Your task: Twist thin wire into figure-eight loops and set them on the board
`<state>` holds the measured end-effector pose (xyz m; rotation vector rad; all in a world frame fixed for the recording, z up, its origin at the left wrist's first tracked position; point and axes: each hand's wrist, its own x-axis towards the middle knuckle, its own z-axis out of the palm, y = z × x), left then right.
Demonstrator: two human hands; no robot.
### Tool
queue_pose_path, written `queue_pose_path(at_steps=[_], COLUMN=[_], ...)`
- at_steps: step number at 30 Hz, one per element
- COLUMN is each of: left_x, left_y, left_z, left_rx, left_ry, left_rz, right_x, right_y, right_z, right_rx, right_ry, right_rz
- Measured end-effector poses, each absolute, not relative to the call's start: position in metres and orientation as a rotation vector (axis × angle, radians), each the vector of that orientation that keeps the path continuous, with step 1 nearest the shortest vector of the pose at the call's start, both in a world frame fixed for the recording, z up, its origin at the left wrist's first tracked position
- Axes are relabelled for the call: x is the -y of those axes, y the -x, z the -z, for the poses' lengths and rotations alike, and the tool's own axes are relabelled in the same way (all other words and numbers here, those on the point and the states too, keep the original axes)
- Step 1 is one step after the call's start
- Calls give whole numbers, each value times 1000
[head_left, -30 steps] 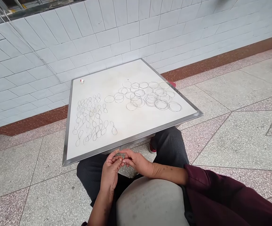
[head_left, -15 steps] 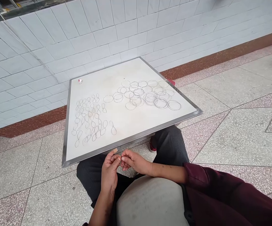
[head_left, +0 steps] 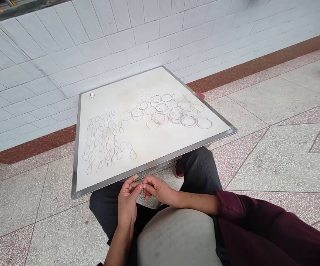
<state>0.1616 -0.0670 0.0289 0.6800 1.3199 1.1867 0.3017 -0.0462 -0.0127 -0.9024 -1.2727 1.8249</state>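
Note:
My left hand (head_left: 128,199) is closed in a pinch just past the table's near edge, above my lap. A tan band (head_left: 135,177) is wrapped round one of its fingertips. My right hand (head_left: 161,190) pinches at the same spot, its fingertips meeting those of the left. A very thin wire shows faintly between them; most of it is hidden by the fingers. On the white table (head_left: 160,147) lie thin wire rings (head_left: 189,120), several overlapping, toward the right. Twisted figure-eight wire loops (head_left: 132,153) lie in rows on the left side.
A metal edge (head_left: 107,183) frames the table. At its far left corner sits a small red-and-white object (head_left: 92,95). Behind the table runs a white tiled wall (head_left: 137,44). My knees are under the near edge, over a speckled floor (head_left: 259,159).
The view has shifted slightly, so the table appears a little further left. Both hands stay pinched together with almost no movement. The loops and rings lie as before.

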Motion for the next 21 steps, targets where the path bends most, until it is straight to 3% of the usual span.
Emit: queue_pose_path(at_steps=[21], left_x=[59], left_y=[-150], left_z=[-31], left_rx=[-1300], left_ry=[-695], left_rz=[-993], right_x=[40], right_y=[-319], right_z=[15], right_rx=[1301], right_ry=[783], right_rz=[-2058])
